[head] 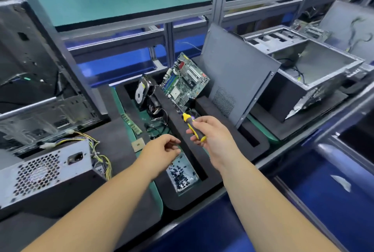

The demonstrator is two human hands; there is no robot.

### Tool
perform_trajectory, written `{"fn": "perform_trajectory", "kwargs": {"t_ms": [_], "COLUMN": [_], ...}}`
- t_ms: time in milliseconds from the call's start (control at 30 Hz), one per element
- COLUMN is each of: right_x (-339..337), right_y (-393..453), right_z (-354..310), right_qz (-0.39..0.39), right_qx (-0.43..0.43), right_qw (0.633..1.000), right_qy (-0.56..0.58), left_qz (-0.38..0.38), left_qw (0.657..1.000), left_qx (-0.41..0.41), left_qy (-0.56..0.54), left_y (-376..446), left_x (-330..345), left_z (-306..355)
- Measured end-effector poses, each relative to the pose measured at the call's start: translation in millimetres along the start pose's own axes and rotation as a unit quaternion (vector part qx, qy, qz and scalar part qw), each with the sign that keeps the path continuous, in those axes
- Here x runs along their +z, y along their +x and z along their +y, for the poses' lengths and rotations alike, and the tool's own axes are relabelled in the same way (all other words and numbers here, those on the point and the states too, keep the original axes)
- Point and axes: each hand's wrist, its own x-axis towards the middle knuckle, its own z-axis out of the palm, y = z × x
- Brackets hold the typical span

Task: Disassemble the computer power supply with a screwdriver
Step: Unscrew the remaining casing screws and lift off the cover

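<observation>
Well left of both hands (210,133) lies the power supply (43,173).

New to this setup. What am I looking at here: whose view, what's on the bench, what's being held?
There is no robot. One wide-angle camera worn on a person's head looks forward and down at their two bare arms over a workbench.

The right hand grips a yellow and black screwdriver, its shaft pointing away toward a green motherboard that leans in a black foam tray. The left hand holds nothing visible, its fingers loosely curled above a clear bin of small dark screws.

The task's object, the grey power supply with its honeycomb fan grille and yellow cables, sits at lower left, untouched. A hard drive stands in the tray too. Opened computer cases stand at far left and right.
</observation>
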Motion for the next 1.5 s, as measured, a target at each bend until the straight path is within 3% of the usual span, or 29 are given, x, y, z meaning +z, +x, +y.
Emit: {"fn": "perform_trajectory", "kwargs": {"t_ms": [400, 667, 867, 967, 1067, 1200, 1500], "right_x": [98, 182, 221, 234, 242, 252, 274], "right_y": [4, -17, -26, -30, -32, -34, -46], "right_z": [-4, 6, 9, 13, 17, 19, 16], "right_qz": [-0.138, -0.220, -0.224, -0.222, -0.217, -0.185, -0.108], "right_qx": [-0.024, -0.018, -0.029, -0.022, -0.020, -0.037, -0.161], "right_qw": [0.989, 0.972, 0.967, 0.967, 0.966, 0.968, 0.947], "right_qy": [-0.039, -0.077, -0.118, -0.124, -0.139, -0.164, -0.255], "left_qz": [0.180, 0.266, 0.347, 0.353, 0.323, 0.281, 0.241], "left_qw": [0.974, 0.959, 0.930, 0.925, 0.930, 0.939, 0.948], "left_qx": [0.102, 0.051, -0.038, -0.118, -0.169, -0.149, -0.119], "left_qy": [0.088, 0.077, 0.111, 0.073, -0.040, -0.130, -0.168], "left_y": [-52, -91, -111, -117, -118, -113, -106], "left_x": [-104, -166, -204, -218, -228, -234, -240], "left_z": [5, -40, -85, -109, -125, -135, -151]}}
